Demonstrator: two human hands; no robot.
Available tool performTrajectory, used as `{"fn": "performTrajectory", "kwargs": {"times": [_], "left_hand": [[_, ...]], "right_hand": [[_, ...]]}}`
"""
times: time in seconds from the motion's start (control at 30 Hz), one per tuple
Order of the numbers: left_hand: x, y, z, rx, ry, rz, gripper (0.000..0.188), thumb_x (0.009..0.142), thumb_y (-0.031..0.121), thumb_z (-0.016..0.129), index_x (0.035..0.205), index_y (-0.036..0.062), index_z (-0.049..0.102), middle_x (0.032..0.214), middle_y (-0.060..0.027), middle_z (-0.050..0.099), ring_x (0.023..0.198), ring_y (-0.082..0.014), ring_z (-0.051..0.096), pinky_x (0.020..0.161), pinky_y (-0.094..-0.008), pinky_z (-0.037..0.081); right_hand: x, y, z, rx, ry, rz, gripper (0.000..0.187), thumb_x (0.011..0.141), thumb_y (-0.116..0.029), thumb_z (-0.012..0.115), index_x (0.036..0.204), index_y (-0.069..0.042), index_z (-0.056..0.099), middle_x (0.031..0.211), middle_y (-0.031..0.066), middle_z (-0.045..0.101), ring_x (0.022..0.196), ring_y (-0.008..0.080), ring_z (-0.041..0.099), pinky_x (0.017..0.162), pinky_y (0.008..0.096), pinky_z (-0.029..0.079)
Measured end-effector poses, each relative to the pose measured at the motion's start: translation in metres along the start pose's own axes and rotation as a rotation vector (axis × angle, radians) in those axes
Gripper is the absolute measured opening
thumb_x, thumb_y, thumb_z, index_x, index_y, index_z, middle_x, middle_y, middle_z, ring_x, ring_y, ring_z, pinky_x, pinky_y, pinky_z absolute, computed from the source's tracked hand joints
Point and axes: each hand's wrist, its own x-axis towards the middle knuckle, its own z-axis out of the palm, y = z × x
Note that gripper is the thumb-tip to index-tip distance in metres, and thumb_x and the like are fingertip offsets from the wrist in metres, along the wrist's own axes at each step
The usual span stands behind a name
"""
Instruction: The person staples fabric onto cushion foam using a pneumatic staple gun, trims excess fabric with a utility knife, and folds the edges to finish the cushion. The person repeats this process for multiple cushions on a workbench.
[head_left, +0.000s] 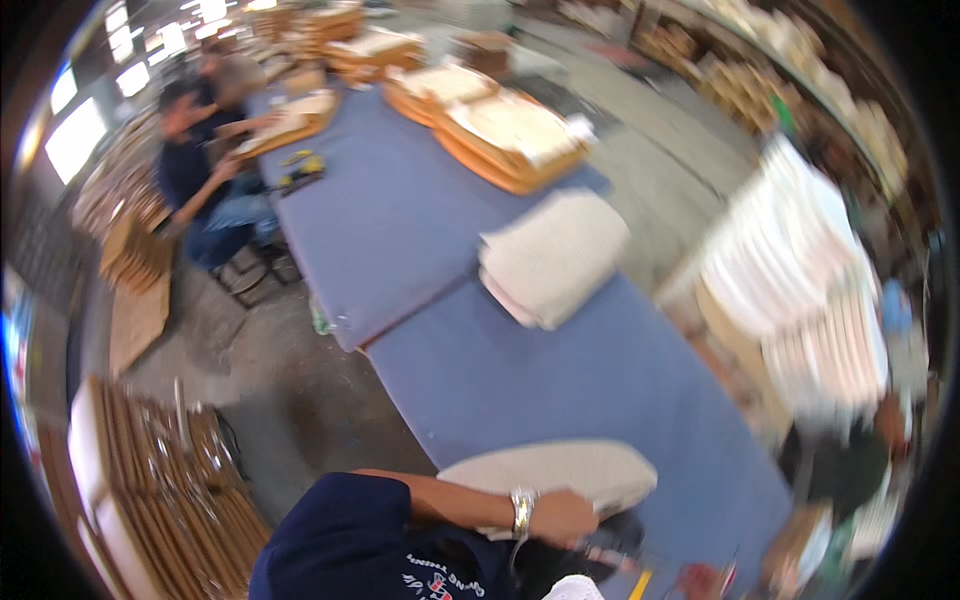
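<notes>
My left hand (pixel 563 518), with a metal watch (pixel 522 512) at the wrist, lies on the near edge of a cream fabric-covered pad (pixel 560 468). Its fingers look curled, but blur hides what they hold, if anything. Right beside the fingertips is a blurred silver and reddish object (pixel 608 553), its kind unclear. Dark material (pixel 570 568) shows below the hand. At the lower edge sits a white, knit-looking piece (pixel 575 588) that I cannot identify. My right hand does not show. A stack of cream fabric-covered pads (pixel 555 255) stands farther up the blue table (pixel 560 375).
Orange-edged seat panels (pixel 510 140) are stacked at the table's far end. A yellow and black tool (pixel 302 168) lies by its left edge, near a seated person (pixel 205 180). Stacked panels (pixel 165 490) stand lower left, and white piled pieces (pixel 800 270) on the right.
</notes>
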Motion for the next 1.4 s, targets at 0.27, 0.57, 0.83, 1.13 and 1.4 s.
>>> {"fn": "performTrajectory", "kwargs": {"times": [0.27,0.57,0.83,1.13,1.4], "left_hand": [[-0.001,0.008,-0.004,0.159,-0.082,-0.118,0.034,0.088,0.038,0.075,0.100,0.0068,0.066,0.075,-0.0159,0.071,0.071,-0.0361,0.071,0.061,-0.0501,0.053],[-0.003,0.016,-0.010,0.177,-0.165,-0.146,0.038,0.087,0.037,0.077,0.111,0.0099,0.066,0.080,-0.0137,0.073,0.073,-0.0368,0.072,0.062,-0.0482,0.052],[-0.006,0.021,-0.017,0.148,-0.179,-0.155,0.041,0.089,0.033,0.076,0.120,0.0085,0.065,0.086,-0.0136,0.074,0.078,-0.0373,0.071,0.065,-0.0481,0.053],[-0.018,0.016,-0.022,0.077,-0.009,-0.047,0.044,0.090,0.023,0.072,0.129,0.0069,0.060,0.090,-0.0115,0.069,0.076,-0.0356,0.070,0.064,-0.0474,0.054],[-0.017,0.014,-0.026,-0.068,-0.017,-0.060,0.050,0.091,0.019,0.070,0.138,0.0063,0.059,0.108,-0.0158,0.071,0.089,-0.0360,0.070,0.074,-0.0443,0.054]], "right_hand": [[-0.017,-0.054,-0.018,0.380,0.205,-0.008,0.021,0.096,-0.015,0.071,0.111,-0.001,0.073,0.081,0.0032,0.069,0.072,0.0107,0.063,0.067,0.0274,0.050],[-0.012,-0.064,0.009,0.554,0.106,0.011,0.013,0.096,-0.011,0.070,0.105,-0.001,0.073,0.079,0.0020,0.068,0.071,0.0080,0.062,0.066,0.0245,0.050],[0.007,-0.070,0.015,0.561,0.005,-0.024,0.018,0.095,-0.014,0.072,0.109,-0.002,0.073,0.083,0.0034,0.070,0.072,0.0095,0.064,0.067,0.0254,0.051],[-0.032,-0.069,0.104,1.054,0.363,0.106,0.031,0.106,-0.027,0.059,0.117,-0.001,0.072,0.102,0.0093,0.074,0.080,0.0151,0.068,0.078,0.0322,0.055],[0.004,-0.118,0.245,2.302,0.358,0.330,0.060,0.104,-0.060,0.050,0.119,-0.003,0.058,0.109,0.0121,0.069,0.100,0.0263,0.068,0.092,0.0402,0.056]]}}
